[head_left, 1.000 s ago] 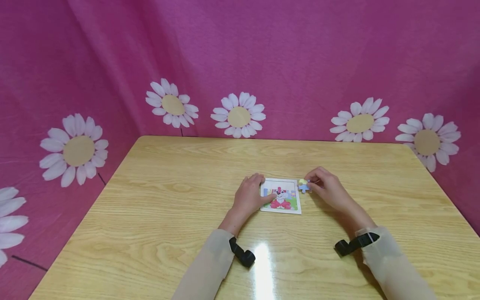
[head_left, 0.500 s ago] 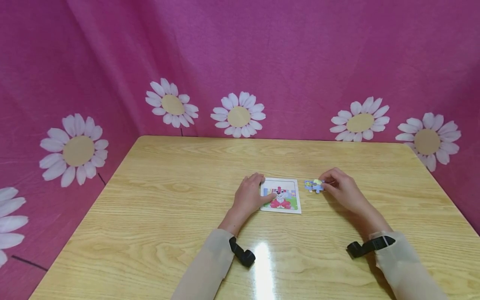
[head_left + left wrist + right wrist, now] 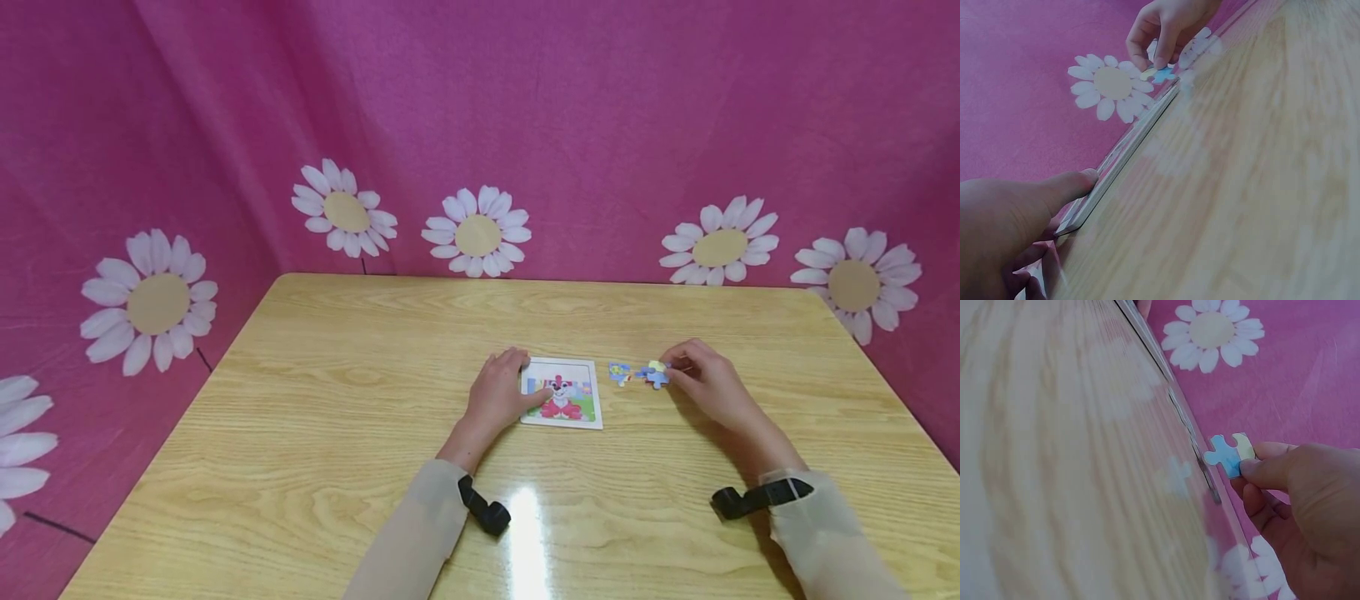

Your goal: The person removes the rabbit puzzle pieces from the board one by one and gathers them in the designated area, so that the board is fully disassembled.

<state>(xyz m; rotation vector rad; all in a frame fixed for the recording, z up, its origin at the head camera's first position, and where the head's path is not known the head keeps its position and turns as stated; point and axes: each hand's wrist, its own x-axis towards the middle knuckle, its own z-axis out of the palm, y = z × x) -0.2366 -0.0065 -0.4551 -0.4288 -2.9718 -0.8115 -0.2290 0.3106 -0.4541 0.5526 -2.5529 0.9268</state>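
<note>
A square puzzle board (image 3: pixel 597 403) with a white rim lies on the table. Its lower part shows a red-and-white cartoon animal, while the upper part is pale and bare. My left hand (image 3: pixel 498 387) grips the board's left side, thumb over the face and fingers along the edge. Between thumb and fingertips, my right hand (image 3: pixel 708 382) pinches a blue-and-yellow jigsaw piece (image 3: pixel 1229 456), held above the table in the right wrist view. Just right of the board lie loose jigsaw pieces (image 3: pixel 618 373); the held piece partly overlaps them in the head view.
The wooden table (image 3: pixel 360 383) reaches back to a pink curtain (image 3: pixel 585 125) printed with large white daisies. Black wrist straps with cameras (image 3: pixel 491 517) sit on both forearms. A bright glare streak lies near the table's front.
My right hand has moved to the right, away from the board, carrying the blue-and-yellow jigsaw piece. Loose pieces beside the board have come into view. My left hand and the board stay put.
</note>
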